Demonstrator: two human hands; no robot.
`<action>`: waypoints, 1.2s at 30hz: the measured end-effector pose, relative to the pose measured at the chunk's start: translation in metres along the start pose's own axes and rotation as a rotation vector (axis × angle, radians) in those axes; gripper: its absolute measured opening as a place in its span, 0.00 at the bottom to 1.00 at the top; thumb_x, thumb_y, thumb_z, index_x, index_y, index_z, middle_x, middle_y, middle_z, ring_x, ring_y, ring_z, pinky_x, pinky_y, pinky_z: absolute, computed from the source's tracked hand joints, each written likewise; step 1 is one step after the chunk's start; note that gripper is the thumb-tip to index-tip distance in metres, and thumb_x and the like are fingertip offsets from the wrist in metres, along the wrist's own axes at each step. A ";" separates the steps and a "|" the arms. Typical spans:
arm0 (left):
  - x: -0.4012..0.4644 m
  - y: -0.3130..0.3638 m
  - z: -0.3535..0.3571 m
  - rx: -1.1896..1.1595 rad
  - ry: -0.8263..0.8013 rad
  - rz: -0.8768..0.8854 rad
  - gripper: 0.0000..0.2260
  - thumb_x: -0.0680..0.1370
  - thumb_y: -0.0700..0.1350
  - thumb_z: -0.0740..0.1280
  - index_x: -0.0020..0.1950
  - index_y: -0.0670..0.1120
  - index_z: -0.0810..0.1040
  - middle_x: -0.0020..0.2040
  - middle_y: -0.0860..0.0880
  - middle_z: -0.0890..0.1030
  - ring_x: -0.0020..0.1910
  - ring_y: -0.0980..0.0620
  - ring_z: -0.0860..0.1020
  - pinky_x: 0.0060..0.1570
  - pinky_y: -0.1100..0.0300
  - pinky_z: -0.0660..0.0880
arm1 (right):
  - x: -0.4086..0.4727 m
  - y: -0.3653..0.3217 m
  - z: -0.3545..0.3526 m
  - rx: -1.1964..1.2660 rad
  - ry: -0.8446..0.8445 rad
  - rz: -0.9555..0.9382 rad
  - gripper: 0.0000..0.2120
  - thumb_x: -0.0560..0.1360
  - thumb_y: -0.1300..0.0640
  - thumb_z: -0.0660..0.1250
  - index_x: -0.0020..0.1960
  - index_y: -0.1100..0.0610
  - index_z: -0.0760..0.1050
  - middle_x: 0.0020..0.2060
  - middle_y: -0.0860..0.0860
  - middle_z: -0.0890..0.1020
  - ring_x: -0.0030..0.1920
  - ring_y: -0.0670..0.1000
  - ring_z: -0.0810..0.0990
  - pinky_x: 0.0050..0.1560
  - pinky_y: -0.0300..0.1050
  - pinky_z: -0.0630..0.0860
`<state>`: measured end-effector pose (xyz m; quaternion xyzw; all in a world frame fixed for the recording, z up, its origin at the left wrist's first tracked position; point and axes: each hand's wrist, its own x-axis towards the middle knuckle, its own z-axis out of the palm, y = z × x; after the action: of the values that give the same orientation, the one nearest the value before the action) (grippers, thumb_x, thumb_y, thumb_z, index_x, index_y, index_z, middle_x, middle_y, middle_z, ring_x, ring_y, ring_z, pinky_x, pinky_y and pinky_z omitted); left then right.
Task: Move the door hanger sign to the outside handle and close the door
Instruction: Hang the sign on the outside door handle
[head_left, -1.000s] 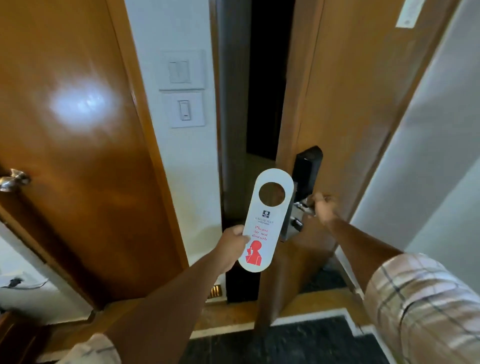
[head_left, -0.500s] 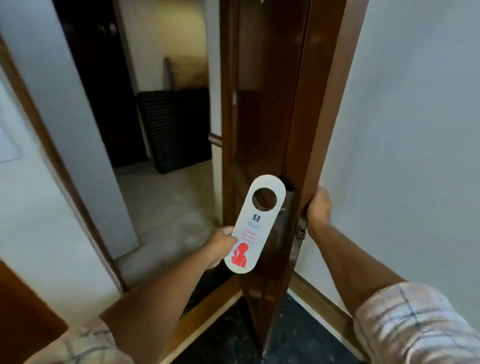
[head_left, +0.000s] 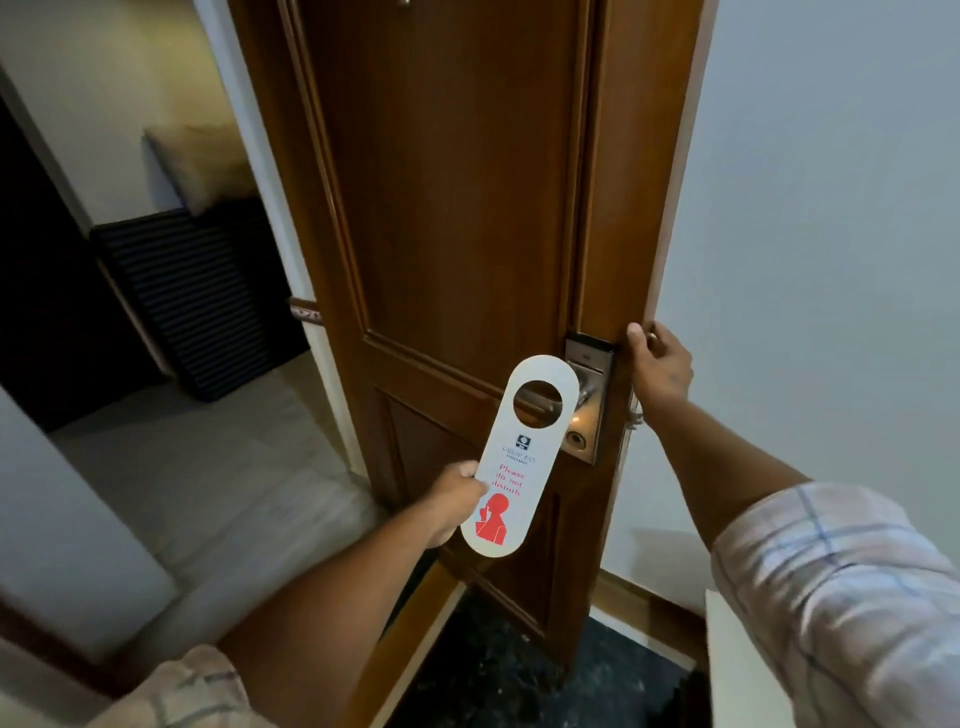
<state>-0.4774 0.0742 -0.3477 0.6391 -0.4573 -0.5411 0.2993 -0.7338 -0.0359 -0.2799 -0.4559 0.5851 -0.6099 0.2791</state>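
A white door hanger sign (head_left: 514, 462) with a round hole and red "Please do not disturb" print is held upright by my left hand (head_left: 457, 499), which pinches its left edge. The sign hovers just in front of the outside lever handle (head_left: 535, 402); part of the lever shows through the hole. The handle sits on a metal lock plate (head_left: 589, 397) on the brown wooden door (head_left: 457, 197), which stands open with its outer face toward me. My right hand (head_left: 657, 366) grips the door's free edge just above the lock plate.
A white wall (head_left: 831, 234) lies right of the door. To the left, the open doorway shows a pale corridor floor (head_left: 208, 478) and a dark striped box (head_left: 197, 296) with a cushion on it. Dark flooring (head_left: 519, 670) lies below the door.
The door has swung further open, from edge-on to showing its outer face and lock plate. My right hand went from the inside handle to the door edge. The sign stayed in my left hand.
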 end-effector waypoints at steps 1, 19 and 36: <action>0.010 0.004 0.001 0.010 -0.015 0.004 0.08 0.82 0.42 0.63 0.56 0.53 0.78 0.49 0.53 0.85 0.50 0.52 0.84 0.47 0.57 0.80 | 0.005 0.004 0.003 0.012 0.036 0.008 0.18 0.79 0.43 0.63 0.65 0.51 0.75 0.62 0.51 0.80 0.61 0.54 0.78 0.62 0.49 0.75; 0.175 0.026 -0.042 -0.008 -0.317 -0.025 0.16 0.83 0.39 0.56 0.68 0.45 0.75 0.57 0.43 0.84 0.54 0.43 0.82 0.56 0.48 0.78 | -0.070 0.097 0.145 -0.297 -0.079 0.143 0.09 0.77 0.40 0.64 0.45 0.43 0.77 0.45 0.39 0.82 0.40 0.40 0.84 0.38 0.39 0.81; 0.207 0.013 0.028 0.060 -0.517 0.022 0.09 0.81 0.38 0.61 0.54 0.47 0.80 0.58 0.42 0.84 0.50 0.45 0.82 0.43 0.54 0.77 | -0.081 0.127 0.097 -0.349 0.273 0.261 0.05 0.78 0.43 0.64 0.46 0.43 0.72 0.42 0.37 0.80 0.38 0.40 0.82 0.32 0.33 0.77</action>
<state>-0.5089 -0.1162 -0.4294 0.4833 -0.5414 -0.6693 0.1593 -0.6374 -0.0297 -0.4308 -0.3314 0.7675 -0.5144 0.1912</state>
